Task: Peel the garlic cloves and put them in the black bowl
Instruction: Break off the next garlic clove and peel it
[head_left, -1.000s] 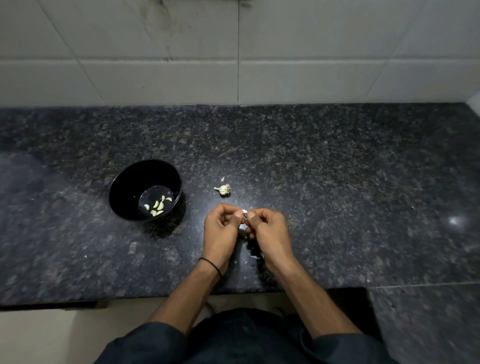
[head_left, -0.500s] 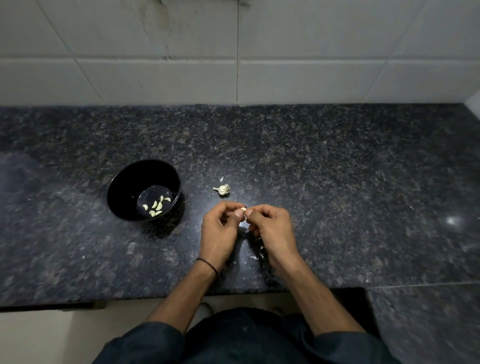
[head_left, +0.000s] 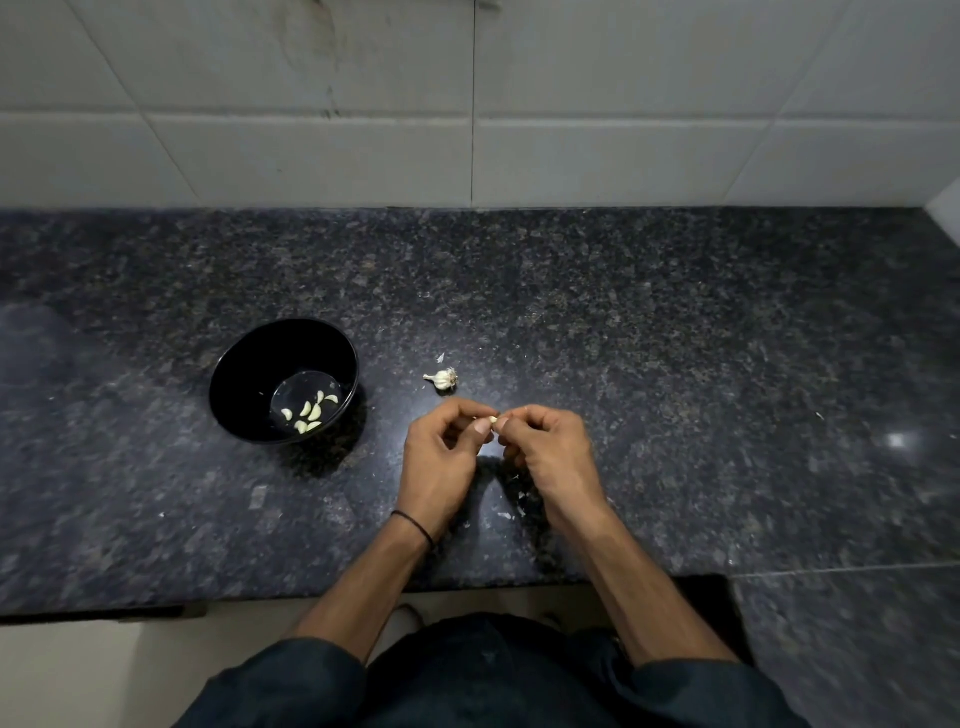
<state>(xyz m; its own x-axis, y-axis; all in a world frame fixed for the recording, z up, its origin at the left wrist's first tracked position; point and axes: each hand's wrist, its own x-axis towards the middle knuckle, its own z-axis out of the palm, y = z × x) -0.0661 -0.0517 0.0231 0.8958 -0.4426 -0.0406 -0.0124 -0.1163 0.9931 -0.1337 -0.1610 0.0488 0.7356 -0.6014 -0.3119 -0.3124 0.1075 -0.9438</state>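
While I watch through the head camera, both hands meet low over the dark speckled tabletop (head_left: 675, 364), near its front edge. The left hand (head_left: 441, 457) has its grip clamped on a small garlic clove (head_left: 491, 419), with the thumb tip pressed against it and the other fingers curled in. The right hand (head_left: 550, 457) pinches the same clove from the other side, its grip closed on it too. The clove shows only as a pale sliver between the fingertips, and I cannot tell how much skin it carries.

Just beyond the hands lies a small garlic bulb remnant (head_left: 442, 378), with a skin flake (head_left: 441, 357) near it. To the left, well apart from the hands, the black bowl (head_left: 260, 358) stands upright on the tabletop, and several peeled cloves (head_left: 310, 411) lie on its bottom. Bits of skin (head_left: 521, 510) lie scattered on the tabletop beneath the right wrist. A thin black band (head_left: 414, 526) circles the left wrist. A pale tiled wall (head_left: 623, 156) rises behind the tabletop.
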